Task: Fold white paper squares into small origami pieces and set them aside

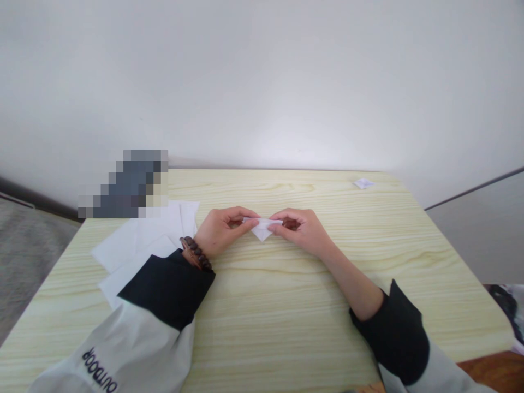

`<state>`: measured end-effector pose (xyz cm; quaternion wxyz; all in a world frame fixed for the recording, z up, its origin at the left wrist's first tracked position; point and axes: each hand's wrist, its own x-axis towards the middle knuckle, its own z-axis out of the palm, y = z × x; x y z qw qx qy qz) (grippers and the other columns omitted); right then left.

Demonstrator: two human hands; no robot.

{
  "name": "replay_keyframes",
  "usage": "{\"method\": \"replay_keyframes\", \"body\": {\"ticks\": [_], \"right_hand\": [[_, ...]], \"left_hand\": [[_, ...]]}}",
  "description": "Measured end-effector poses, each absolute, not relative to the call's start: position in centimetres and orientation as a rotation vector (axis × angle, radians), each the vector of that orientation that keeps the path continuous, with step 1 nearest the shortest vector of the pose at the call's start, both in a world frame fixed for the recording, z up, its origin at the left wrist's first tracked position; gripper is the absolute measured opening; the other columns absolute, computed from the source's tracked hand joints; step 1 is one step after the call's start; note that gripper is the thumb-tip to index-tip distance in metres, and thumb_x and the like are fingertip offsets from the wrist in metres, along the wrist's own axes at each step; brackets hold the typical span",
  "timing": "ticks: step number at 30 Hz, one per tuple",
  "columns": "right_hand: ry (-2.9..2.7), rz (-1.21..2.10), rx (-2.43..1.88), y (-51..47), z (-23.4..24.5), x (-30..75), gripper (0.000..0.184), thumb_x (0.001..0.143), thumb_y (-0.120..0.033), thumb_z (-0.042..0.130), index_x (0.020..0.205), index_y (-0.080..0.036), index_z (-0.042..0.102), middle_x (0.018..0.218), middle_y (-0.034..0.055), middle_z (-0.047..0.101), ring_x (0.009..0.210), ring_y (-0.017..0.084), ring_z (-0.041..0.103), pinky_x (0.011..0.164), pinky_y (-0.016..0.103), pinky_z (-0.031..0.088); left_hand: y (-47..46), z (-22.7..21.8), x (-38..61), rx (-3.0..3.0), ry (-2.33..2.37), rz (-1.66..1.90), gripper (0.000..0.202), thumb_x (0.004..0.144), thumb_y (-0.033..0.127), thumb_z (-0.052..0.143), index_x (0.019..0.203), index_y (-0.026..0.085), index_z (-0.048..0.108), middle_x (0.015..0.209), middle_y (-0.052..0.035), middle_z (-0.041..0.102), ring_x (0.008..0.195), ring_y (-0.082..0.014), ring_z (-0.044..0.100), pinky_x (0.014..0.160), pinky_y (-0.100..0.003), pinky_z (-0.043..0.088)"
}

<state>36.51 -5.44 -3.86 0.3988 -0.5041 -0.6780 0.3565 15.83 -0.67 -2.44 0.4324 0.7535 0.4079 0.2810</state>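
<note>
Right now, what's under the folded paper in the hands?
Wood-grain table shows around the folded paper; the paper, left hand and right hand cover the spot beneath, so I can't tell what lies there.

A plain white wall [262,82] fills the upper frame, palest near the centre, where soft light falls. Below stands a pale wood-grain table [262,322], its far edge along the wall. A dark seam [475,189] slants at right; the grey patch [28,267] at lower left is probably floor.
</note>
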Motion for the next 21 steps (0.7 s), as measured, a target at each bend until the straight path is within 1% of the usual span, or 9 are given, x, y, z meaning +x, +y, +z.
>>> {"method": "replay_keyframes", "body": {"ticks": [3, 5, 7, 11, 15, 17, 21], "right_hand": [[-1.744, 0.657, -1.276, -5.4, -3.9, 36.5, 0.014, 0.083, -0.030, 0.060, 0.085, -0.019, 0.070, 0.083, 0.0037, 0.071, 0.065, 0.011, 0.061, 0.054, 0.021, 0.048], [-1.784, 0.505, -1.252, -5.3, -4.0, 36.6, 0.013, 0.085, -0.027, 0.058, 0.087, -0.019, 0.069, 0.085, 0.0044, 0.070, 0.070, 0.012, 0.062, 0.056, 0.021, 0.050], [-1.821, 0.406, -1.230, -5.2, -4.0, 36.8, 0.013, 0.087, -0.025, 0.055, 0.088, -0.020, 0.068, 0.087, 0.0050, 0.070, 0.075, 0.014, 0.063, 0.060, 0.022, 0.052], [-1.927, 0.343, -1.190, -5.0, -4.3, 37.1, 0.016, 0.088, -0.018, 0.050, 0.091, -0.020, 0.066, 0.091, 0.0054, 0.068, 0.084, 0.015, 0.063, 0.069, 0.026, 0.054], [-2.043, 0.305, -1.155, -4.8, -4.5, 37.2, 0.019, 0.085, -0.012, 0.051, 0.091, -0.021, 0.066, 0.100, 0.0060, 0.066, 0.093, 0.016, 0.061, 0.081, 0.030, 0.051], [-2.093, 0.241, -1.202, -4.7, -4.4, 37.3, 0.017, 0.084, -0.013, 0.055, 0.088, -0.021, 0.069, 0.099, 0.0063, 0.065, 0.094, 0.018, 0.059, 0.083, 0.033, 0.049], [-2.140, 0.132, -1.313, -4.7, -4.2, 37.6, 0.013, 0.085, -0.024, 0.060, 0.086, -0.021, 0.073, 0.092, 0.0076, 0.062, 0.086, 0.020, 0.054, 0.078, 0.035, 0.046]], "left_hand": [[-0.7, -2.3, 15.8, 2.007, 1.066, 0.848, 0.030, 0.077, 0.043, 0.064, 0.085, 0.016, 0.072, 0.079, -0.0050, 0.072, 0.068, -0.0155, 0.062, 0.064, -0.024, 0.048], [-0.7, -2.3, 15.8, 2.111, 1.034, 0.943, 0.025, 0.079, 0.039, 0.063, 0.084, 0.016, 0.072, 0.079, -0.0051, 0.071, 0.068, -0.0149, 0.061, 0.064, -0.025, 0.048], [-0.7, -2.5, 15.8, 2.231, 0.958, 1.013, 0.020, 0.082, 0.033, 0.061, 0.085, 0.017, 0.072, 0.082, -0.0055, 0.071, 0.071, -0.0151, 0.061, 0.067, -0.025, 0.049], [-0.4, -3.0, 15.7, 2.464, 0.849, 1.064, 0.019, 0.086, 0.022, 0.054, 0.090, 0.019, 0.072, 0.089, -0.0063, 0.071, 0.084, -0.0163, 0.062, 0.077, -0.028, 0.050], [0.0, -3.5, 15.4, 2.643, 0.820, 0.931, 0.022, 0.085, 0.016, 0.051, 0.091, 0.022, 0.072, 0.092, -0.0050, 0.069, 0.087, -0.0162, 0.060, 0.078, -0.028, 0.050], [0.1, -3.5, 15.4, 2.714, 0.807, 0.849, 0.023, 0.084, 0.015, 0.051, 0.091, 0.022, 0.072, 0.094, -0.0050, 0.068, 0.088, -0.0170, 0.059, 0.078, -0.030, 0.049], [-0.1, -3.6, 15.6, 2.797, 0.846, 0.778, 0.020, 0.083, 0.020, 0.054, 0.093, 0.021, 0.072, 0.093, -0.0061, 0.066, 0.087, -0.0199, 0.058, 0.079, -0.035, 0.047]]}}
